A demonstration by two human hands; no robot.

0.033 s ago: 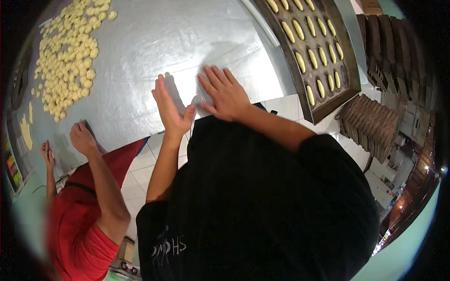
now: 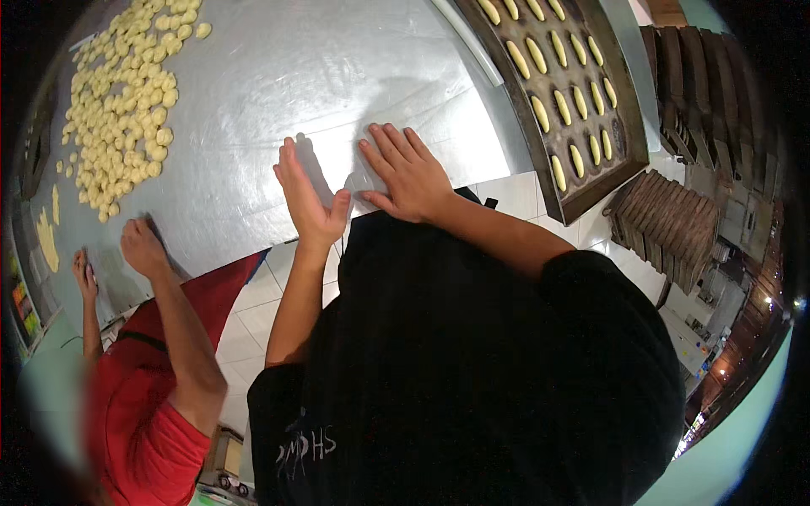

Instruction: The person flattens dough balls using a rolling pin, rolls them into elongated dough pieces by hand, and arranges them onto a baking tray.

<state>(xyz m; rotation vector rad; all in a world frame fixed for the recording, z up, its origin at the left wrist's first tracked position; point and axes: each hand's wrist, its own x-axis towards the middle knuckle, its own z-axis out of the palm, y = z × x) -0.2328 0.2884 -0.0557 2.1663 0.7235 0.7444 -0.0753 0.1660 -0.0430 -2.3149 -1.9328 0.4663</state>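
My left hand (image 2: 310, 196) stands on its edge at the near side of the metal table (image 2: 253, 93), fingers straight and together, thumb apart. Nothing shows in its palm. Just to the right, my right hand (image 2: 410, 175) lies palm down near the table edge, its fingers stretched out and slightly spread. Anything beneath that palm is hidden. A gap of bare metal separates the two hands. Farther right, a dark baking tray (image 2: 582, 199) holds rows of slim, pale yellow dough rolls (image 2: 564, 108).
Many round dough balls (image 2: 126, 126) cover the far left of the table, with long dough strips (image 2: 47, 240) beside them. A co-worker in red works at left, a hand (image 2: 143, 247) on the table. Stacked dark trays (image 2: 662, 223) stand beyond the right side.
My right hand has shifted very slightly toward me. The co-worker's nearer hand has moved a little to the left. My left hand stays almost in place.
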